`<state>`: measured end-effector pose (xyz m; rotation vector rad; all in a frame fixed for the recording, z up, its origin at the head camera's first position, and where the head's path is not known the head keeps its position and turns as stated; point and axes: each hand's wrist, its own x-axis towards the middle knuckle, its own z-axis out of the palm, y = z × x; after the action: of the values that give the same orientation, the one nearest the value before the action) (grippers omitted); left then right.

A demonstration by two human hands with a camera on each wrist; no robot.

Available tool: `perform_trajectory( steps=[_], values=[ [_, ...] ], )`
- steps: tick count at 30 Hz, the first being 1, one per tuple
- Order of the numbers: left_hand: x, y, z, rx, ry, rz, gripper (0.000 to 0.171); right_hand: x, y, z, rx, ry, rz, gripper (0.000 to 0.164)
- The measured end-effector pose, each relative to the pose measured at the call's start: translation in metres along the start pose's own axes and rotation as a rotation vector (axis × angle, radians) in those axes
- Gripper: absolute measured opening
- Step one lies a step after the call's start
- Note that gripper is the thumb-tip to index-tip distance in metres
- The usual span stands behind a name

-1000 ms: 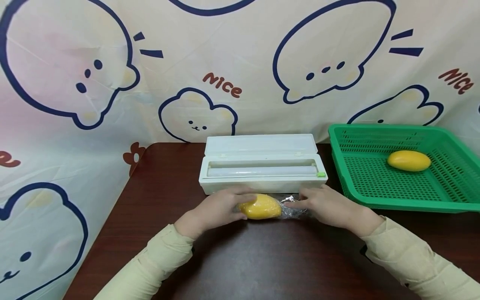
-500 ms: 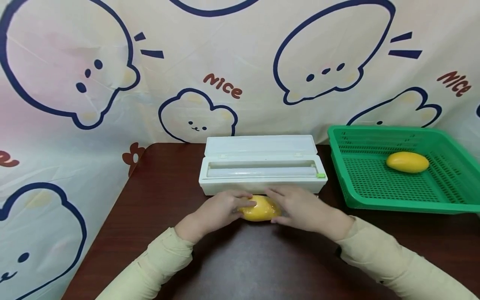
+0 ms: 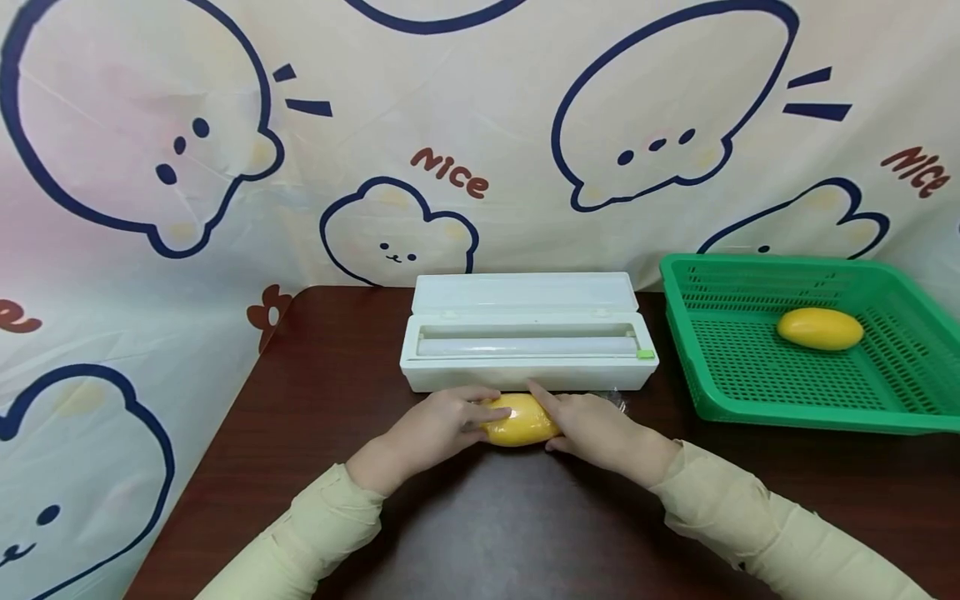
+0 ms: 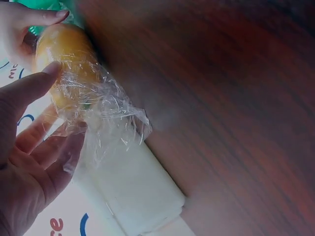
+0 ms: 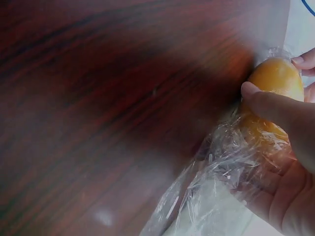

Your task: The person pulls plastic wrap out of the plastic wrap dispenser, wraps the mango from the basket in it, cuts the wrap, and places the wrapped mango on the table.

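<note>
A yellow mango [image 3: 520, 422] lies in front of the white dispenser, wrapped in clear cling film [image 4: 110, 105]. My left hand [image 3: 435, 429] grips its left end, thumb on the near side and fingers round the far side. From the other end my right hand [image 3: 606, 431] holds it, its thumb [image 5: 268, 104] pressed along the fruit in the right wrist view. Loose, crumpled film [image 5: 216, 157] spreads past the mango's end under the right palm. In the left wrist view more film bunches beside the left fingers.
Right behind the hands stands the white cling film dispenser [image 3: 528, 373], lid raised, a film roll [image 3: 525, 346] inside and a green slider [image 3: 645, 354] at its right. A green basket [image 3: 795, 414] with another mango [image 3: 820, 329] sits right. A printed cloth hangs behind the dark wooden table [image 3: 495, 533].
My right hand has moved left from the loose film onto the mango's right end and now holds it. The left hand stays on the left end. The mango has barely shifted.
</note>
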<state>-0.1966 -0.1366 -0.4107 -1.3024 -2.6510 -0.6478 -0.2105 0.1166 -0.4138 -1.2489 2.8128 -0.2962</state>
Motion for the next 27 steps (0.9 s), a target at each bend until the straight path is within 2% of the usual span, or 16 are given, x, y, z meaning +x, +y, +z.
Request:
perform_trajectory(
  steps=[7, 12, 20, 27],
  values=[
    [-0.003, 0.003, -0.007, -0.044, -0.016, -0.056, 0.042, 0.000, -0.001, -0.003, 0.057, 0.049, -0.014, 0.069],
    [-0.003, 0.001, -0.007, -0.063, 0.033, -0.057, 0.041, -0.003, 0.003, -0.005, 0.106, 0.096, -0.017, 0.064],
    [-0.006, 0.002, -0.015, -0.128, 0.192, -0.009, 0.039, -0.011, 0.005, -0.017, 0.224, 0.174, -0.007, 0.069],
    [-0.011, -0.002, -0.019, -0.151, 0.243, 0.072, 0.043, -0.019, 0.006, -0.025, 0.331, 0.193, -0.021, 0.070]
  ],
)
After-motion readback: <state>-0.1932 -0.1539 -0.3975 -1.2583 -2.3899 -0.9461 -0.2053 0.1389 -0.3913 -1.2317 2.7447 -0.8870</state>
